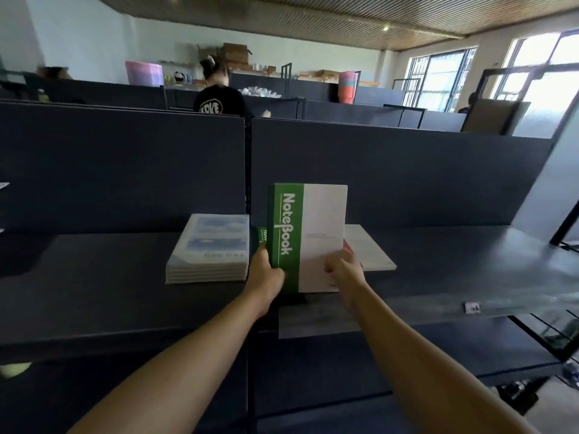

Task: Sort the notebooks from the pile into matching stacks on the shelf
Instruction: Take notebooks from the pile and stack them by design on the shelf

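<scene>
Centre of frame, just right of the vertical post: both hands hold a green-spined notebook (pixel 308 236) upright, cover facing the camera, "NoteBook" running down the spine band. Left hand (pixel 266 270) wraps the spine edge at the lower left, thumb on the cover. Right hand (pixel 344 270) pinches the lower right corner, fingers curled behind. Looks like more than one copy in the grip, since the spine side reads thick; can't confirm the count.

Behind it, low and partly hidden: another green spine edge (pixel 262 234) pokes out left of the held book, and a flat white-covered notebook with a red strip (pixel 366 249) lies on the shelf (pixel 454 261) to the right. Left of the post sits a finished blue-cover stack (pixel 210 249), several deep and square.

Step in hand, my read: seat the green copies on their matching stack.
- Target is the green pile directly behind, not the blue one left of the post or the red-strip one at right.
- Tip the top edge away and lay it flat with the spine on the same side as the green edge below.
- Keep both hands on until the bottom edge lands, then square the corners.
- Risk: loose copies fan out if the right pinch lets go first.
</scene>
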### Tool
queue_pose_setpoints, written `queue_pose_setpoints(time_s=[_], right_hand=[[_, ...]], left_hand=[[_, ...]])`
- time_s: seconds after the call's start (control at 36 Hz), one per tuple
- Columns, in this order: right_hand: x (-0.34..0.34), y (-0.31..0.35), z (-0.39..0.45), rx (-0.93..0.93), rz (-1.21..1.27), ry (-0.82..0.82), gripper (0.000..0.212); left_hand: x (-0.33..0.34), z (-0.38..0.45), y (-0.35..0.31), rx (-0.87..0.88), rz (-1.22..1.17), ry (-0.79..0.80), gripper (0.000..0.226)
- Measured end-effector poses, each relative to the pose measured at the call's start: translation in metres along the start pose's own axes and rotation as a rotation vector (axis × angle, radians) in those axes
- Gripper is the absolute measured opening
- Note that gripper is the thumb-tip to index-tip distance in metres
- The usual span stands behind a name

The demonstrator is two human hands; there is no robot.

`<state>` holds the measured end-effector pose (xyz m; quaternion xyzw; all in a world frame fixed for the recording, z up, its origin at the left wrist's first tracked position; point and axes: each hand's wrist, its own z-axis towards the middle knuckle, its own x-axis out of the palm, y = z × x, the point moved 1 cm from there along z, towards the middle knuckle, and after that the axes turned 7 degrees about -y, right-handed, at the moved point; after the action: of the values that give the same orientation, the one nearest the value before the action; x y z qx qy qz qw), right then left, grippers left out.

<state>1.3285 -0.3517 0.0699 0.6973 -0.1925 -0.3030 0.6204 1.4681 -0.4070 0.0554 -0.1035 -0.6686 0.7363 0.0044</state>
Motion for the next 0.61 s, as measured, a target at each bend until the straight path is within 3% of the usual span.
queue_pose_setpoints(time_s=[0.08, 0.19, 0.25, 0.33, 0.42, 0.5, 0.56, 0.61], right_hand=[[0.001, -0.003, 0.008, -0.093, -0.228, 0.008, 0.027], [0.005, -0.012, 0.017, -0.096, -0.3, 0.04, 0.067], [0.008, -0.005, 0.021, -0.133, -0.314, 0.001, 0.074], [0.017, 0.008, 0.028, -0.168, -0.36, -0.028, 0.072], [0.026, 0.016, 0.036, -0.116, -0.345, -0.027, 0.063], [0.033, 0.02, 0.044, -0.089, -0.367, -0.022, 0.057], [0.036, 0.02, 0.049, -0.084, -0.43, -0.017, 0.053], [0.037, 0.018, 0.054, -0.079, -0.478, -0.018, 0.05]], left_hand=[[0.001, 0.002, 0.005, 0.017, 0.086, 0.009, 0.063], [-0.002, 0.012, 0.001, 0.037, 0.232, 0.033, 0.087], [-0.002, 0.018, -0.009, 0.069, 0.28, 0.029, 0.099], [0.0, 0.025, -0.025, 0.136, 0.502, -0.006, 0.082], [0.0, 0.025, -0.028, 0.23, 0.873, 0.047, 0.055], [0.0, 0.021, -0.02, 0.504, 1.098, 0.042, 0.03], [0.0, 0.018, -0.012, 0.62, 1.147, 0.129, 0.036], [0.0, 0.018, -0.005, 0.629, 1.207, 0.246, 0.047]])
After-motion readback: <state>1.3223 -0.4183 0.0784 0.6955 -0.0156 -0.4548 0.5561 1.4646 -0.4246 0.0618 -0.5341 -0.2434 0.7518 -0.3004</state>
